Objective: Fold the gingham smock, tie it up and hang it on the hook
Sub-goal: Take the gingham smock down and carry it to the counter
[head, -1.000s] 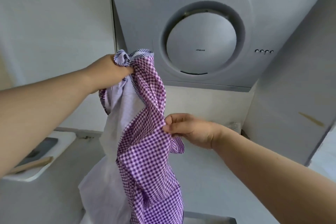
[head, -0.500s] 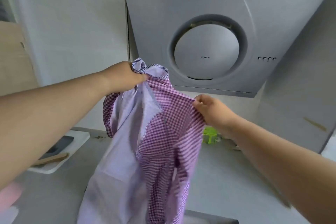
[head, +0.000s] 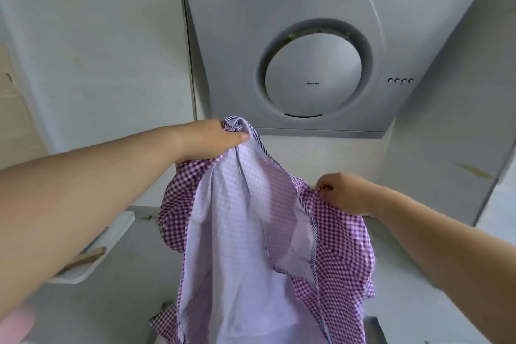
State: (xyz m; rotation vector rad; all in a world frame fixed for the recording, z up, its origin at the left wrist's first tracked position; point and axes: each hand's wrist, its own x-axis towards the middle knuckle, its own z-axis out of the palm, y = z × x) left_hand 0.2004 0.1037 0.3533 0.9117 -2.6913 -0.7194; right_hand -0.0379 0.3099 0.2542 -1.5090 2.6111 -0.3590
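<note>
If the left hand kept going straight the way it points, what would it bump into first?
Probably the range hood. The left hand, gripping the gingham smock at its top, points up and forward toward the hood's lower edge. Depth is hard to judge, so it might meet the wall below instead.

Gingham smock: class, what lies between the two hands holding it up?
In the head view, only the smock itself: its pale inner side spreads from the left hand, gripping the top, to the right hand, pinching the edge.

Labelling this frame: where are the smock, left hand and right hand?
gingham smock [head: 245,246]: head view, pale inner side.
left hand [head: 206,139]: head view, back of hand.
right hand [head: 344,194]: head view, knuckles.
</note>
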